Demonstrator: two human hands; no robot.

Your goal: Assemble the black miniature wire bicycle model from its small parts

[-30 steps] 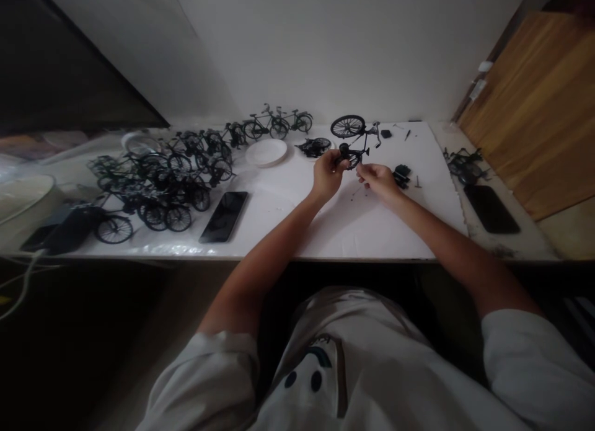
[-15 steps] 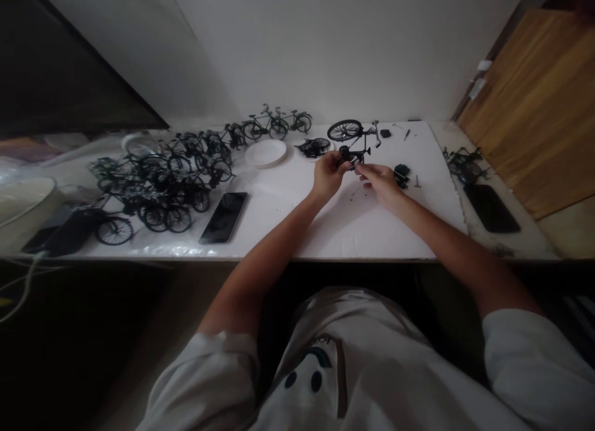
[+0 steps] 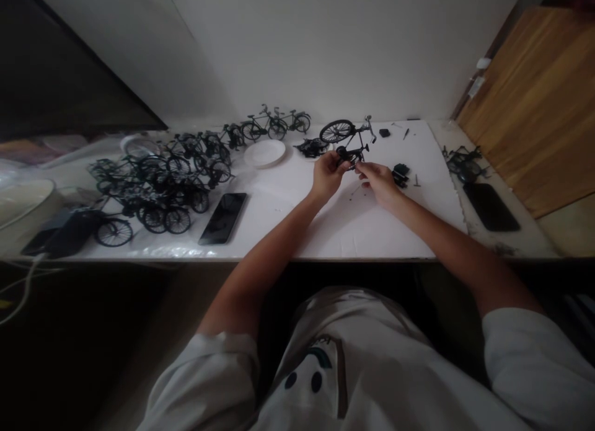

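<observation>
Between my hands is a dark model bicycle (image 3: 357, 153), tipped so its spoked front wheel (image 3: 336, 131) points to the far left and its handlebar to the far right. My left hand (image 3: 326, 172) is closed on its rear part. The fingers of my right hand (image 3: 377, 180) are pinched together at the bicycle's near end; whether they also hold a tiny part is too small to make out. Small dark parts (image 3: 400, 174) lie just right of my right hand. Tiny bits and a thin rod rest on the white board below the hands.
A crowd of model bicycles (image 3: 162, 189) stands at the left, with others along the wall. A white dish (image 3: 265, 153), a dark heap of parts (image 3: 312, 147) and a phone (image 3: 224, 218) are on the white board (image 3: 334, 242). Another phone (image 3: 491, 206) lies at the right.
The held bicycle has turned slightly, its front wheel swinging left and its handlebar tilting nearer. My hands keep almost the same place and grip.
</observation>
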